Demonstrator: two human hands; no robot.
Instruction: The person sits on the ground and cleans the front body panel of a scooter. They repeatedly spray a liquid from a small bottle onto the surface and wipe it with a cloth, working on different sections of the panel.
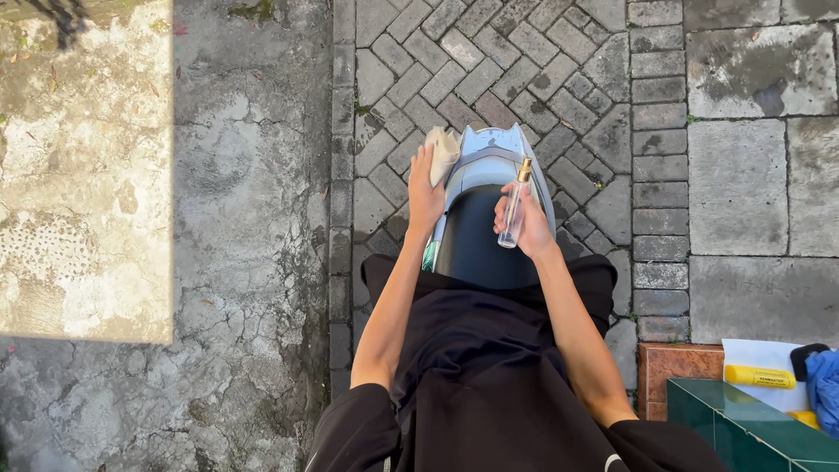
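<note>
Observed from the head view, looking straight down: the person stands over the rear of a scooter, both arms extended forward. The left hand [425, 194] lies flat with fingers closed over a pale folded cloth [443, 150], pressing it against the left edge of the light blue tail panel [489, 162]; the cloth projects just beyond the fingertips, toward the far end of the panel. The right hand [527, 225] holds a slim clear spray bottle [514, 205] with a gold cap, fingers wrapped narrowly around its lower half. The bottle's long axis runs nearly upright in the frame, tilted slightly, with the cap end pointing away from the person and toward the panel. The bottle sits over the right side of the black seat [476, 249], just beside the panel's right edge. Of the two hands, the left is the nearer to the panel surface, being in contact through the cloth; the right hangs close above but whether it touches the seat cannot be told. The two hands stand apart, with the panel's centre between them. Grey paving blocks [524, 52] lie beyond the scooter
</note>
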